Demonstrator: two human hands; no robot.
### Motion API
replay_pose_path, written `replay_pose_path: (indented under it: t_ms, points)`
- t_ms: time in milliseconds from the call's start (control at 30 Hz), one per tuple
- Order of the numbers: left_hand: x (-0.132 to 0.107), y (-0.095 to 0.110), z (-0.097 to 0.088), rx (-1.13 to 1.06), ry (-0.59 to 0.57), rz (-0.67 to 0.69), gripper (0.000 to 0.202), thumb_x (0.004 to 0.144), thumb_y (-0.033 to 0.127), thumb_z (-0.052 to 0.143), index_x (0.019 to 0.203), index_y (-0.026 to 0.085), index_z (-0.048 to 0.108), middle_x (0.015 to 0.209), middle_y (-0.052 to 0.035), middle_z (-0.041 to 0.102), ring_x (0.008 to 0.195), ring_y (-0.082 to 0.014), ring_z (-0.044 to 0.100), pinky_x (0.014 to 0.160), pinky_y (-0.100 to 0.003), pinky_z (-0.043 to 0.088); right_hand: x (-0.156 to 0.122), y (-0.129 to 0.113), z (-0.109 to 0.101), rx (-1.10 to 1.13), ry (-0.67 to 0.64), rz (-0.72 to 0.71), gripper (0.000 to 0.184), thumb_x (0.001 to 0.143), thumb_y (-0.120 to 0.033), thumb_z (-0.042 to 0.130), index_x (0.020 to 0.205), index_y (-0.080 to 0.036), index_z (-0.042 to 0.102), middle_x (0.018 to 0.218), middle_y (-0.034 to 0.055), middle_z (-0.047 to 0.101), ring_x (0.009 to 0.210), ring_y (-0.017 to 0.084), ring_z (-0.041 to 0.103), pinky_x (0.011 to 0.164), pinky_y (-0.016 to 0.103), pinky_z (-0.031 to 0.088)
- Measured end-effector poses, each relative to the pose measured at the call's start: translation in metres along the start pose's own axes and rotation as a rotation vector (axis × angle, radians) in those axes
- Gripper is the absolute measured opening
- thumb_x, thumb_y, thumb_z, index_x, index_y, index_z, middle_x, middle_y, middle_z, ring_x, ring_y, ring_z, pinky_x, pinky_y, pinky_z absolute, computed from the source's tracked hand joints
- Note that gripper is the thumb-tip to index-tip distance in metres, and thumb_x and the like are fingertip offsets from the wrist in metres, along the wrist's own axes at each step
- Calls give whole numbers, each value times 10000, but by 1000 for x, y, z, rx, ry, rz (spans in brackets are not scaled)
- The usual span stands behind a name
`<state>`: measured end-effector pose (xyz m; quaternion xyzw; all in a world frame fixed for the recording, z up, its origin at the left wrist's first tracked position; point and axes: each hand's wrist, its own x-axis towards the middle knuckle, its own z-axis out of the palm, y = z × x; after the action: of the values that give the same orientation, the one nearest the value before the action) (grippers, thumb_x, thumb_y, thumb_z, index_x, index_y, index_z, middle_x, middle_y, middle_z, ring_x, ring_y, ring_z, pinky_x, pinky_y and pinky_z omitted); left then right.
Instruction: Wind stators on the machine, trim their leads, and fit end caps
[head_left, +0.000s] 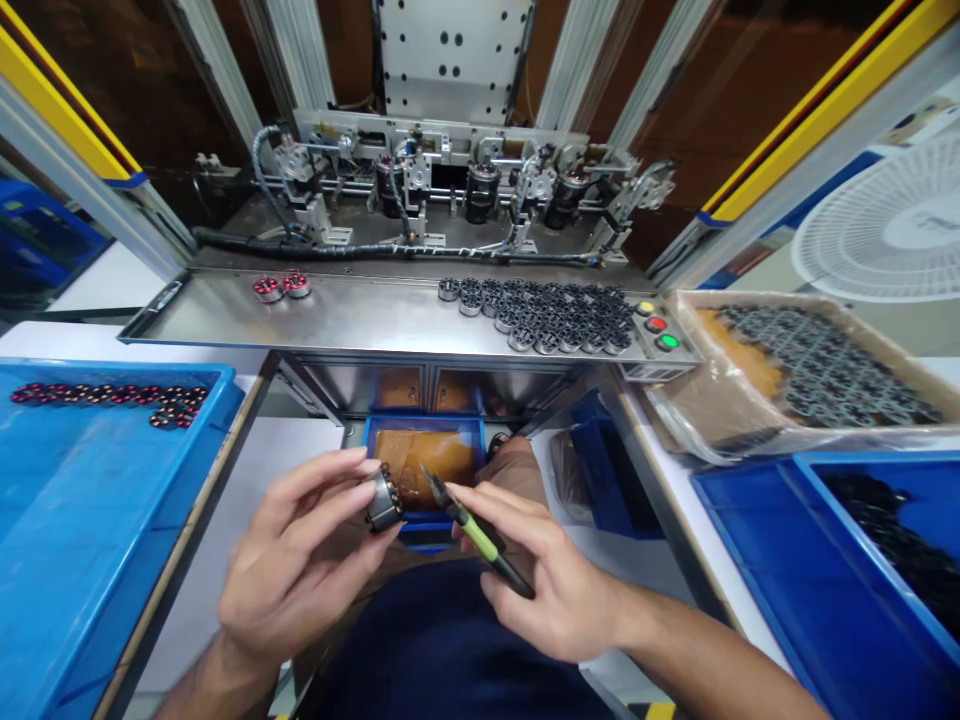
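Observation:
Between the thumb and fingers of my left hand (300, 550) is a small round motor stator (385, 502), with dark metal sides and copper windings along its edge. My right hand (544, 570) grips a pair of cutting pliers (480, 538) with green and black handles. Their pointed jaws aim up and left, a short way right of the stator and apart from it. Both hands are above my lap, over a blue bin (480, 430) with brown lining that sits low in front of me.
A steel shelf (360, 320) holds two red-wound stators (296, 285) and a cluster of grey stators (559, 312). Behind it stands a winding machine (480, 190). Coloured buttons (656, 325), a lined carton of parts (832, 360) and a fan (892, 220) are right; a blue tray (82, 500) is left.

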<state>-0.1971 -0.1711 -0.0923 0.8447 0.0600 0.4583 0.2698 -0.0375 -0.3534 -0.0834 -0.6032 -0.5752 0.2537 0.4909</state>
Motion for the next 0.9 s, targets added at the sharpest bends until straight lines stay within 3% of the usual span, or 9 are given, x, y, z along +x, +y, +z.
replay_pose_path:
  t_ms: [133, 300, 467, 900]
  points:
    - [0, -1, -3, 150, -46, 97, 697, 658, 42, 806, 1298, 236, 606, 1258, -94, 640, 1045, -212, 678, 871, -286, 608, -4, -12, -6, 105, -77, 18, 776, 686, -27, 499, 1444, -159, 397, 954, 75, 631, 838, 177, 596, 774, 333, 532]
    - [1, -2, -5, 273, -54, 168, 755, 642, 8, 806, 1326, 241, 590, 1227, -73, 675, 1027, -194, 684, 945, -285, 570, -5, -16, -9, 232, -166, 38, 789, 696, -24, 499, 1459, -184, 372, 1037, 85, 651, 928, 178, 629, 864, 355, 531]
    - [2, -3, -7, 164, -72, 177, 799, 615, -71, 781, 1338, 195, 570, 1227, -84, 687, 1097, -223, 668, 998, -342, 552, -4, -15, -6, 290, -189, 77, 805, 687, -22, 496, 1465, -189, 372, 1044, 84, 646, 928, 169, 634, 871, 357, 533]
    - [2, -1, -6, -28, -74, 61, 820, 620, -119, 732, 1339, 228, 548, 1236, -54, 695, 1122, -199, 666, 956, -337, 579, -1, -11, 1, 436, -189, 78, 849, 698, 17, 498, 1483, -267, 343, 997, 43, 589, 842, 133, 609, 754, 299, 538]
